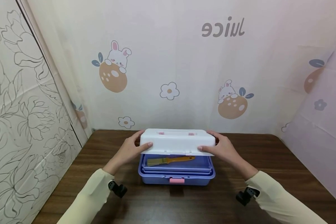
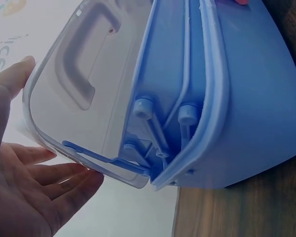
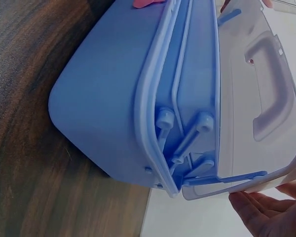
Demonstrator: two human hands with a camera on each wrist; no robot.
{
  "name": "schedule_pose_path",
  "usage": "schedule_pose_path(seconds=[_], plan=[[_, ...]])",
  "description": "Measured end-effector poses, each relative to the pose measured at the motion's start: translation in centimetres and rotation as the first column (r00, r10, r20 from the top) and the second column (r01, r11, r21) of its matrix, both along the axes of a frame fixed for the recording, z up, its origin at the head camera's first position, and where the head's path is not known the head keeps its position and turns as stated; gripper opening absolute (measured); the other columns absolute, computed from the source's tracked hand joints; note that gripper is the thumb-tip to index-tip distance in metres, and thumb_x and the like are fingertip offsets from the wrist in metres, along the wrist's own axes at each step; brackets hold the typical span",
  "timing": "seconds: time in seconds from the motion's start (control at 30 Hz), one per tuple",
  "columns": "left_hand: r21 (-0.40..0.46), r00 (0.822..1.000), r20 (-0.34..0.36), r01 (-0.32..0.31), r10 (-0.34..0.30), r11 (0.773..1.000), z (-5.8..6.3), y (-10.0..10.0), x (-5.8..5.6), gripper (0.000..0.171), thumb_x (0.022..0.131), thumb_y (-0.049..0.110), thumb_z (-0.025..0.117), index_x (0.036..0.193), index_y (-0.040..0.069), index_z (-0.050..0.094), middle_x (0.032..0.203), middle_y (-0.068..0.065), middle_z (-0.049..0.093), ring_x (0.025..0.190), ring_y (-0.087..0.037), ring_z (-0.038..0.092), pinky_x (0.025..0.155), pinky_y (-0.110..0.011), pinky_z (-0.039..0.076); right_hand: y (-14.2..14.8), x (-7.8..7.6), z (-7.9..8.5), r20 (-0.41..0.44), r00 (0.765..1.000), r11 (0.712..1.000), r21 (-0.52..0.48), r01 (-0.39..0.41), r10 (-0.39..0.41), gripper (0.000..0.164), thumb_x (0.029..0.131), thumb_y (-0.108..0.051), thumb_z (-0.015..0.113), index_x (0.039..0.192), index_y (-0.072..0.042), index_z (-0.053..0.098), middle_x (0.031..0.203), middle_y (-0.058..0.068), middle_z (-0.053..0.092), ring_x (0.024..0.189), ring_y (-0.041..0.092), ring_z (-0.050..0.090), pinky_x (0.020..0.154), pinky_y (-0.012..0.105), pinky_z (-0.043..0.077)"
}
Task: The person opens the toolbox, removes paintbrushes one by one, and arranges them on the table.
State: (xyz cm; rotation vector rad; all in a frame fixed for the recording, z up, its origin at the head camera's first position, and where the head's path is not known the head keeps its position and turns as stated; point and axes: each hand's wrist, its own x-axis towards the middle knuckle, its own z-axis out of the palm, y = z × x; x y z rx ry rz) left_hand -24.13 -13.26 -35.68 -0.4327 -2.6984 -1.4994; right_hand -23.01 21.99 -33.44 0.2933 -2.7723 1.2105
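Head view, lower centre of the frame: a blue box (image 1: pixel 149 179) rests on the dark wooden table (image 1: pixel 280 174), its white lid (image 1: pixel 176 143) raised part-way and tilted above it. Within the box, the upper tray (image 1: pixel 204 163) sits nested, with a brush (image 1: pixel 169 160) lying across it, bristles to the left. A pink latch (image 1: pixel 177 180) marks the front rim, clear of the lid.

At the lid's left end, the left hand (image 1: pixel 131 147) grips it — thumb on the front face, fingers behind, parted only by the lid's end. The right hand (image 1: pixel 223 146) mirrors this hold at the other end; how firmly the fingertips bear is hard to judge in either wrist view. In the left wrist view, a blue stay (image 2: pixel 103 159) joins lid to box, below the folded tray arms (image 2: pixel 154 133).

Stage of the work, as judged: unlatching is done and the lid is partly up, while the trays remain stacked; the rest of the lid's swing is left — its direction cannot be told. Beyond, a printed sheet (image 1: pixel 190 68) fills the upper frame.
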Motion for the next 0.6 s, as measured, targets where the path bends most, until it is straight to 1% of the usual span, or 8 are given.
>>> schedule_pose_path(seconds=[0.2,0.4,0.6], plan=[[-0.012,1.0,-0.005,-0.003,0.003,1.0,0.3,0.1,-0.2,0.076,0.086,0.05,0.065,0.146,0.012,0.037,0.114,-0.011,0.062,0.097,-0.022,0.059,0.076,-0.035,0.053,0.0,-0.1,0.5,0.023,1.0,1.0,0.003,-0.001,0.0,0.085,0.077,-0.04,0.077,0.14,0.004,0.042,0.126,0.025,0.055,0.095,0.029,0.056,0.072,0.03,0.049],[-0.044,1.0,-0.003,-0.019,0.019,0.999,0.6,0.3,-0.4,0.076,0.086,0.053,0.063,0.146,0.012,0.039,0.12,-0.013,0.06,0.101,-0.023,0.059,0.081,-0.038,0.052,-0.1,-0.4,1.0,0.049,0.999,1.0,0.004,-0.006,0.006,0.085,0.079,-0.041,0.076,0.141,0.005,0.039,0.13,0.026,0.052,0.1,0.03,0.055,0.077,0.034,0.05],[-0.07,1.0,-0.008,-0.024,0.023,0.997,1.0,0.2,-0.7,0.077,0.088,0.053,0.061,0.145,0.008,0.038,0.123,-0.016,0.059,0.106,-0.025,0.058,0.085,-0.042,0.051,-0.2,-0.7,1.5,0.081,0.997,1.0,-0.016,-0.012,0.014,0.086,0.081,-0.04,0.074,0.142,0.006,0.037,0.131,0.028,0.05,0.105,0.031,0.055,0.081,0.036,0.05]])
